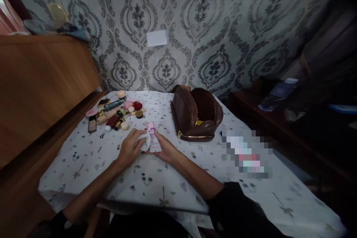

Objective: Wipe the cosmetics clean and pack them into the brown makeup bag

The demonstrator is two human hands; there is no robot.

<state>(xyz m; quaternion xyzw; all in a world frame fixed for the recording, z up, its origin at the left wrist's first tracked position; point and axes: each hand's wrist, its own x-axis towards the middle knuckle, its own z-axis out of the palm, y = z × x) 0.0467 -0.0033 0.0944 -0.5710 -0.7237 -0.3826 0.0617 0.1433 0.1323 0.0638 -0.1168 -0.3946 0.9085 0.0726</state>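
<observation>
Above the near middle of the table, my right hand [165, 148] is closed around a small pink and white tube [155, 143] with a pinkish-purple top, held upright. My left hand [130, 147] grips a folded white cloth [144, 143] and presses it against the left side of the tube. Part of the cloth is hidden behind my left fingers. Beyond my left hand lies a spread of cosmetics, among them a dark red tube [113, 121], a cream-lidded jar [124, 125] and a clear bottle [113, 104]. A brown zipped bag [182, 113] stands gaping beyond my right hand.
The table has a white patterned cloth [92, 173]. A blurred-out item [247, 154] lies on its right side. Wooden furniture [41, 93] borders the left, a patterned wall [167, 15] the back. On a dark surface at right is a plastic bottle [279, 94].
</observation>
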